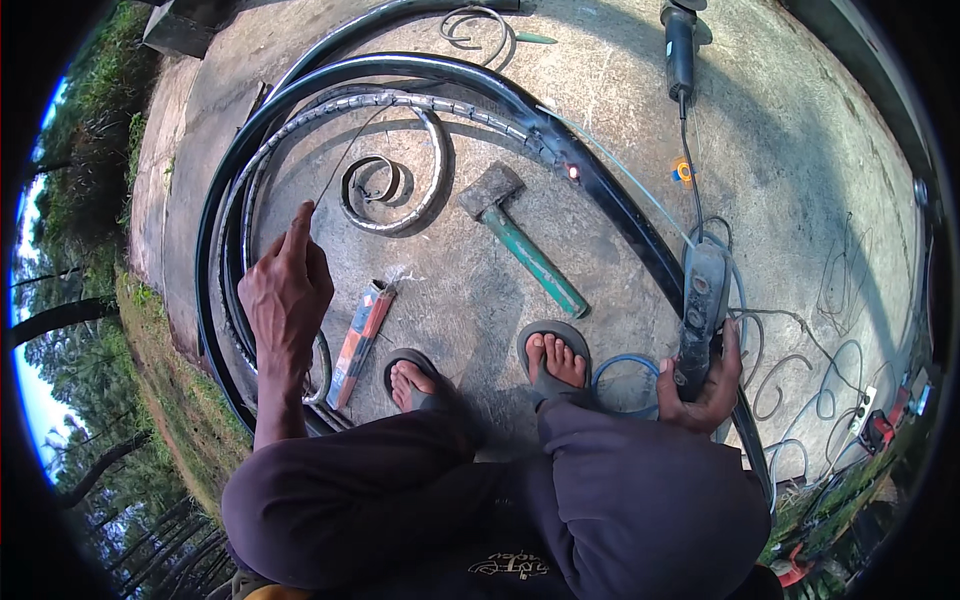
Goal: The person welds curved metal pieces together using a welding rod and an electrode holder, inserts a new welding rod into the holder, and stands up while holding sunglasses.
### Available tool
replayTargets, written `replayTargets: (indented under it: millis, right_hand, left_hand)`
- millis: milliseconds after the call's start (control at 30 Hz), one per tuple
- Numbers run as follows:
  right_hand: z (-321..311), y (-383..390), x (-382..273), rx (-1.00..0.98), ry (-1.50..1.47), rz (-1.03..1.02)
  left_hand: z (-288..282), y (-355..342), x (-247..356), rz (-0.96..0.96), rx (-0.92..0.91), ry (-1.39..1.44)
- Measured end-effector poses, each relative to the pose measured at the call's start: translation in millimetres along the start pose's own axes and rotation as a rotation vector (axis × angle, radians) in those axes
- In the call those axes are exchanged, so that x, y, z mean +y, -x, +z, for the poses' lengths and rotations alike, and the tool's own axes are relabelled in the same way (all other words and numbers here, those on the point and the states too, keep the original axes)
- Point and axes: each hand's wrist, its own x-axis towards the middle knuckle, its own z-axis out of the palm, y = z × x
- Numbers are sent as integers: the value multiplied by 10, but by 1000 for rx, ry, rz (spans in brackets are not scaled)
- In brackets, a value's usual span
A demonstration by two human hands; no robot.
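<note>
My left hand [288, 295] is over the left side of the coiled metal, its index finger stretched out and the others curled. A thin dark rod [348, 155] runs up and right from its fingertips. In my right hand [708, 392], by my right knee, is a worn black welding electrode holder [706, 285]. A thin pale-blue welding rod [620, 165] reaches from its far end toward the black curved tube [640, 225]. A small spot on the tube glows [573, 172]. Beside the tube, a segmented metal strip [400, 99] follows the curve.
A green-handled hammer [535, 262] lies on the concrete between the tube and my feet. Near my left foot is an orange-and-grey packet [360, 345]. A flat coiled strip [375, 180] lies inside the curve. An angle grinder [680, 50] and loose cables [825, 380] are at the right.
</note>
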Motion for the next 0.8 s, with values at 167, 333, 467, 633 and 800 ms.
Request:
replayTargets:
  millis: [167, 333, 467, 633, 800]
  right_hand:
    - [135, -2, -33, -38, 85, -37]
    - [167, -51, -51, 17, 200, -120]
    - [191, 5, -92, 7, 149, -16]
    - [199, -3, -103, 7, 189, -64]
    - [189, -15, -113, 0, 227, -72]
  left_hand:
    - [189, 238, 138, 43, -146, 106]
    - [428, 189, 532, 197, -213, 251]
    - [473, 48, 659, 266, -147, 272]
    - [541, -34, 702, 267, -183, 275]
    - [612, -67, 737, 253, -203, 273]
